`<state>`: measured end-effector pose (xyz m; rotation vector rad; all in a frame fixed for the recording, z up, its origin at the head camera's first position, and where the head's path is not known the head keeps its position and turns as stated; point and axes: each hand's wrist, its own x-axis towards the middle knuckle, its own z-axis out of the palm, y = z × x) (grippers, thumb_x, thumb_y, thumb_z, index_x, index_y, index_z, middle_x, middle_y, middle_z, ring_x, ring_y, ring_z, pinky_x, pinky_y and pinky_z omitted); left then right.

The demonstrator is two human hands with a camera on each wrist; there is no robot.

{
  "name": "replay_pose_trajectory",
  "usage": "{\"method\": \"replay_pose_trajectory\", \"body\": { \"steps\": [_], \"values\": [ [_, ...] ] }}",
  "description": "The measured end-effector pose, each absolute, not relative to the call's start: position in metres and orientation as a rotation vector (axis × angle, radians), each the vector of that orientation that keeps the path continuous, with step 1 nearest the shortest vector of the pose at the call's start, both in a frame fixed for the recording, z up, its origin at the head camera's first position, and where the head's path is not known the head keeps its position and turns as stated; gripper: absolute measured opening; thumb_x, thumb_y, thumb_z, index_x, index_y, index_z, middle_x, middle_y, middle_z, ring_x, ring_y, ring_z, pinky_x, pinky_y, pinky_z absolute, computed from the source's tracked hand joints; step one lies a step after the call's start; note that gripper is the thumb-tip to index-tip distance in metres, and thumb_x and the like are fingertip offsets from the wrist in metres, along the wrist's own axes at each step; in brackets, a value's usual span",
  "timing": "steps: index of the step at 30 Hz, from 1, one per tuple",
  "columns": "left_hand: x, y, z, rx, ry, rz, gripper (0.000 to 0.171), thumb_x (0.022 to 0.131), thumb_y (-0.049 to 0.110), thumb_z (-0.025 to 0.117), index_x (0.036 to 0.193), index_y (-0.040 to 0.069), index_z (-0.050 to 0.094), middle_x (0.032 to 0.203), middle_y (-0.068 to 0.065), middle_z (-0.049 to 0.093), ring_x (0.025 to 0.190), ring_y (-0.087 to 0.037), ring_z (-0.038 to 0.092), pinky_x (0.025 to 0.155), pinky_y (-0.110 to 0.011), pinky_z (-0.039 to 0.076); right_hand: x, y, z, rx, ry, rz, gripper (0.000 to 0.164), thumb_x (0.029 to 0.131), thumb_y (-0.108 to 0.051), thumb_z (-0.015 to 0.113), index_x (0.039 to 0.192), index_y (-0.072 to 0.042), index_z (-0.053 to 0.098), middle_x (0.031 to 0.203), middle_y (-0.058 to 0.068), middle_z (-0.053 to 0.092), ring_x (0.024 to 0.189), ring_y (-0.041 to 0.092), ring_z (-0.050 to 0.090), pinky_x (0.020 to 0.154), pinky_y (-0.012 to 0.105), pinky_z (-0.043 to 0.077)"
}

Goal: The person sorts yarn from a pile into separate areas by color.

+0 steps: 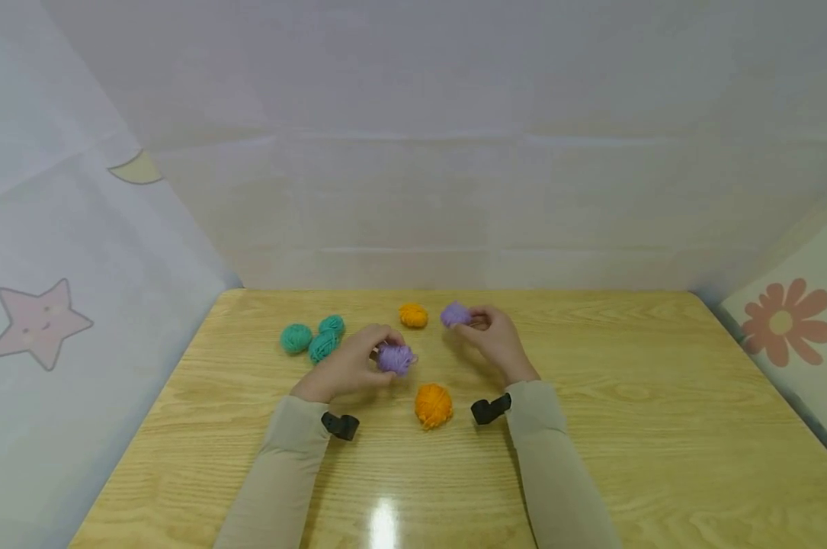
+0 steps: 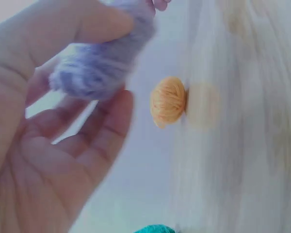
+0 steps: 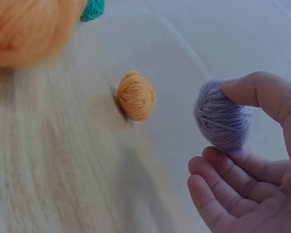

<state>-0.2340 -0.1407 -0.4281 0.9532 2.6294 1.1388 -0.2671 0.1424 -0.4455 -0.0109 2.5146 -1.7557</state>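
Note:
My left hand [image 1: 351, 362] grips a purple ball of yarn [image 1: 395, 359] between thumb and fingers, held over the middle of the table; in the left wrist view this yarn [image 2: 99, 63] is blurred. Farther back and to the right, my right hand [image 1: 498, 340] pinches a second, smaller purple yarn ball [image 1: 456, 315]. The right wrist view has that yarn [image 3: 222, 116] between the thumb above and the fingertips below. A small orange yarn ball [image 1: 413, 316] lies between the hands at the back. Nearer the front sits a larger orange yarn ball [image 1: 433, 405].
Three green yarn balls [image 1: 296, 338] lie grouped left of the left hand. The wooden table [image 1: 660, 427] meets a pale cloth backdrop [image 1: 413, 191] at its far edge. Dark wrist cameras [image 1: 341, 425] sit on both cuffs.

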Motion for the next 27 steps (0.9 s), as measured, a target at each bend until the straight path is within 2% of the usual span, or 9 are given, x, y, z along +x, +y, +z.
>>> {"method": "replay_pose_trajectory", "body": {
  "steps": [13, 27],
  "values": [
    [-0.226, -0.115, -0.426, 0.922, 2.762, 1.449, 0.044, 0.084, 0.005, 0.081, 0.124, 0.006, 0.061, 0.12, -0.011, 0.059, 0.102, -0.023, 0.059, 0.087, -0.035, 0.058, -0.258, 0.152, -0.432, -0.119, 2.632, -1.823, 0.058, 0.09, -0.032, 0.079, 0.136, -0.006, 0.054, 0.124, 0.014, 0.059, 0.112, 0.029, 0.059, 0.099, 0.044, 0.051],
    [-0.215, -0.066, -0.421, 0.679, 2.594, 1.76, 0.044, 0.088, 0.005, 0.076, 0.129, 0.006, 0.059, 0.125, -0.01, 0.061, 0.111, -0.025, 0.061, 0.093, -0.036, 0.056, -0.252, 0.179, -0.409, -0.137, 2.749, -1.778, 0.062, 0.09, -0.031, 0.078, 0.137, -0.001, 0.052, 0.126, 0.018, 0.059, 0.116, 0.031, 0.057, 0.104, 0.043, 0.047]
  ]
}}
